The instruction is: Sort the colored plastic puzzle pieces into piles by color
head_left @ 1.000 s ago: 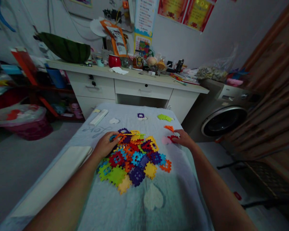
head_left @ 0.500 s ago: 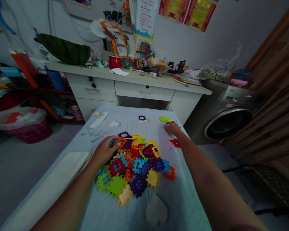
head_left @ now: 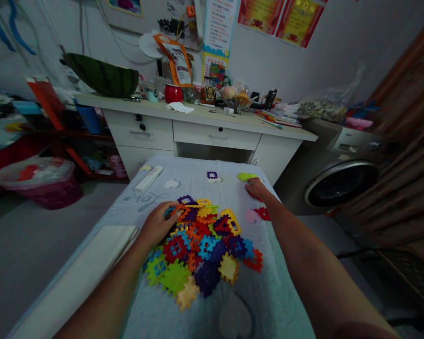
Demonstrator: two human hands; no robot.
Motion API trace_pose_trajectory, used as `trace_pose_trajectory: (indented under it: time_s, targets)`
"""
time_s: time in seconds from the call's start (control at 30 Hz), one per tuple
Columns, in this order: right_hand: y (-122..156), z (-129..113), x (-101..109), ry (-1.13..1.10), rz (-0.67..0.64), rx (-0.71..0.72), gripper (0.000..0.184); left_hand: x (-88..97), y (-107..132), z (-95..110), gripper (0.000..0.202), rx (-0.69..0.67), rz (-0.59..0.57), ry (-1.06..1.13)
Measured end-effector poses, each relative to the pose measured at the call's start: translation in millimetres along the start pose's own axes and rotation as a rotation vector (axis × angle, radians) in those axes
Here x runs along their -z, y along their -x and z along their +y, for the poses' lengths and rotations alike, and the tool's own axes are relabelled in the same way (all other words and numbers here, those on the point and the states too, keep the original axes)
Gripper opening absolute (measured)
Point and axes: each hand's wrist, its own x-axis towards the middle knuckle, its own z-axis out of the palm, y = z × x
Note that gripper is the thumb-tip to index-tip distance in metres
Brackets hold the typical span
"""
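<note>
Several colourful plastic interlocking tiles point(head_left: 208, 247) with toothed edges lie heaped on a cloth-covered table. My left hand point(head_left: 159, 222) curls at the heap's upper left edge, its thumb on an orange tile point(head_left: 179, 214); a teal piece shows between thumb and fingers. Over the table's right side, my right hand point(head_left: 257, 189) is closed, fingertips down, with a red tile point(head_left: 256, 197) partly showing under it. A lime green tile point(head_left: 246, 176) lies just beyond those fingers. Nearer me is another red tile point(head_left: 264, 213), beside the right forearm.
A purple square frame tile point(head_left: 212, 175) lies near the table's far edge. A white remote-like bar point(head_left: 149, 178) is at the far left. Beyond stands a white cluttered desk point(head_left: 217, 134), with a washing machine point(head_left: 339, 174) to its right.
The view has shifted slightly, so everything sits a little right and lower. A bit of red now shows under my right hand. My left hand stays at the heap.
</note>
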Motion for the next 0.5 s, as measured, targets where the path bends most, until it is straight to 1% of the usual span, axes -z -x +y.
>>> trace_pose_trajectory:
  time_s: [0.13, 0.27, 0.37, 0.5]
  targets:
    - [7.5, 12.2, 10.6, 0.005, 0.032, -0.009, 0.044, -0.2, 0.3, -1.7, 0.044, 0.008, 0.002, 0.002]
    - [23.2, 27.9, 22.0, 0.020, -0.025, -0.011, 0.044, -0.4, 0.4, -1.7, 0.043, 0.004, 0.014, 0.010]
    - [35.2, 33.4, 23.2, 0.033, -0.080, -0.015, 0.046, 0.2, 0.6, 0.5, 0.044, 0.012, 0.000, 0.018]
    - [44.0, 30.7, 18.3, 0.054, -0.102, -0.007, 0.046, 1.0, 0.8, 2.3, 0.045, 0.021, -0.013, 0.020]
